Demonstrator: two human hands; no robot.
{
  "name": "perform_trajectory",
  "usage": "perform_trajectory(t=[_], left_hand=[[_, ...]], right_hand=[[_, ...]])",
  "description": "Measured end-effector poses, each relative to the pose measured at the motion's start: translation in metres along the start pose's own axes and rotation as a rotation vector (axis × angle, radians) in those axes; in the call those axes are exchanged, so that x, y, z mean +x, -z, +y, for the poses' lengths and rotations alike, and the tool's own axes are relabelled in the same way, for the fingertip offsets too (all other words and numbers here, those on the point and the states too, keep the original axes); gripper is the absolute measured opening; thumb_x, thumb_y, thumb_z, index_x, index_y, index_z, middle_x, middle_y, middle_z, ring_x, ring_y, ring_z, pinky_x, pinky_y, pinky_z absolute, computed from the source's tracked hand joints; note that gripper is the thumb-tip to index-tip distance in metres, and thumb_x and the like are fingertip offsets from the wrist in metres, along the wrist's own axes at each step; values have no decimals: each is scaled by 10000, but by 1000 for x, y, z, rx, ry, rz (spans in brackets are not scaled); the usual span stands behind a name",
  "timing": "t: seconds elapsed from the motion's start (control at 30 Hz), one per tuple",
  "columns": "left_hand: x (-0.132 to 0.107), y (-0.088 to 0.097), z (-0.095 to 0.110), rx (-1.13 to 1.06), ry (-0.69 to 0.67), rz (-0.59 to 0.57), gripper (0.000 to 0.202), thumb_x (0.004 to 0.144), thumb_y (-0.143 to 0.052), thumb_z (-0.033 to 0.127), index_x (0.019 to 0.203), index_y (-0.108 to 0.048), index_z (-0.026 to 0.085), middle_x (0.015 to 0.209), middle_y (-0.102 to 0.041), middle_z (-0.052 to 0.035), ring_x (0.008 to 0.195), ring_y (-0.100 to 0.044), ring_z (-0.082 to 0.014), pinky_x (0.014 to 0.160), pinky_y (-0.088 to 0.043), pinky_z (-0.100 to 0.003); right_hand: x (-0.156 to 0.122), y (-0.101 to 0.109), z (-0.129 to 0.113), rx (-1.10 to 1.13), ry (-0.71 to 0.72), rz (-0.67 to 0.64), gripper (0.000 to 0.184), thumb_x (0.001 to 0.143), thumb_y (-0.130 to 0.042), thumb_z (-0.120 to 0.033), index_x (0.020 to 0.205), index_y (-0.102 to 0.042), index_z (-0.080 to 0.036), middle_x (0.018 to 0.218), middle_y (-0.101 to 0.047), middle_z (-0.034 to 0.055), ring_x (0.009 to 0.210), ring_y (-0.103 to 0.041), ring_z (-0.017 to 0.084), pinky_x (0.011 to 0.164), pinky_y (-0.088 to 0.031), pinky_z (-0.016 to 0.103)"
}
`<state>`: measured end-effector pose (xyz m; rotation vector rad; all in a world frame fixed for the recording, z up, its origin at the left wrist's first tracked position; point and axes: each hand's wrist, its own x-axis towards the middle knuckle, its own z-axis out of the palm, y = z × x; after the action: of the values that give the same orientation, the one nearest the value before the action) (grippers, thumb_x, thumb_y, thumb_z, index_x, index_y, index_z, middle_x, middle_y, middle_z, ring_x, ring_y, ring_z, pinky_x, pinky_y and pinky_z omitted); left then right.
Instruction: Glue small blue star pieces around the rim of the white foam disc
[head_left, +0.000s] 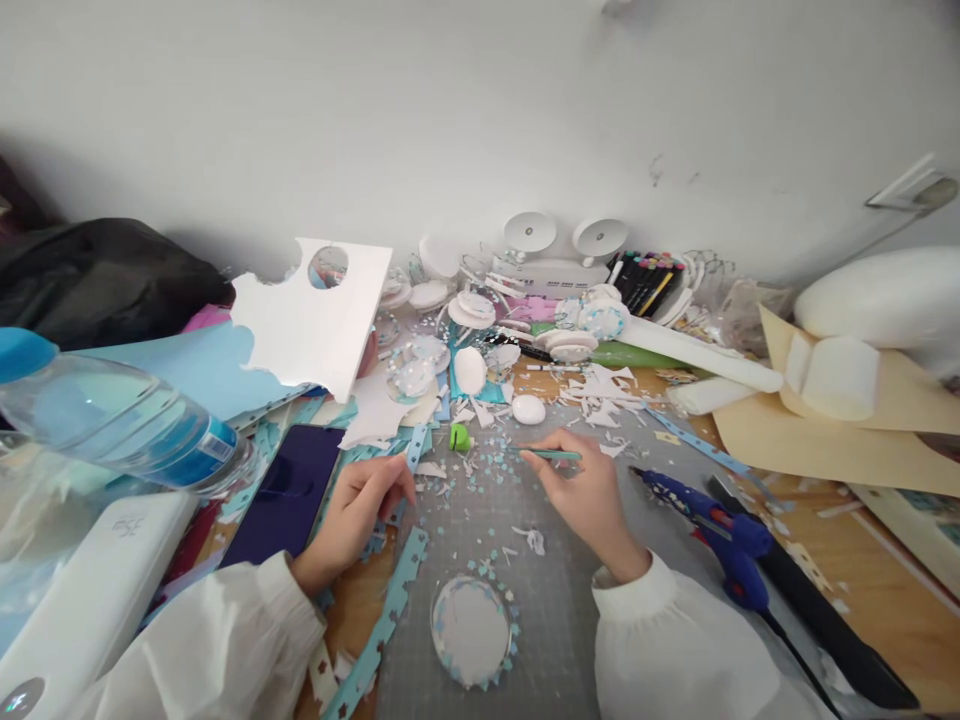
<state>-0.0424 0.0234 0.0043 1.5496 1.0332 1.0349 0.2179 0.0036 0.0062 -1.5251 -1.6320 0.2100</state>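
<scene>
My right hand (589,495) pinches slim teal tweezers (556,454), their fine tip pointing left over small loose blue paper flowers (501,462) on the grey cutting mat (555,610). At the mat's left edge rests my left hand (367,505), fingers curled inward; whether anything is in them is hidden. Beside its fingertips lies a punched blue paper strip (415,447). Nearer to me, a round white disc (471,632) is ringed with blue paper flowers. A small green-capped item (460,438) and a white oval piece (529,408) lie beyond the hands.
A blue glue gun (712,530) lies at right. To the left are a phone (289,490), a water bottle (127,415) and a white power bank (97,600). White foam board (315,320), decorated discs (472,310) and markers (649,280) crowd the back by the wall.
</scene>
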Motion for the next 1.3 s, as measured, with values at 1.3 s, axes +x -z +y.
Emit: perform_trajectory(t=[1.3], left_hand=[[-2, -11, 10, 10, 23, -250, 189, 817, -687, 296, 916, -755, 149, 512, -444, 42, 465, -337, -78, 445, -277, -218]], right_hand=[[-26, 2, -42, 499, 287, -100, 240, 783, -661, -66, 890, -618, -277, 852, -773, -7, 635, -692, 180, 832, -440, 450]])
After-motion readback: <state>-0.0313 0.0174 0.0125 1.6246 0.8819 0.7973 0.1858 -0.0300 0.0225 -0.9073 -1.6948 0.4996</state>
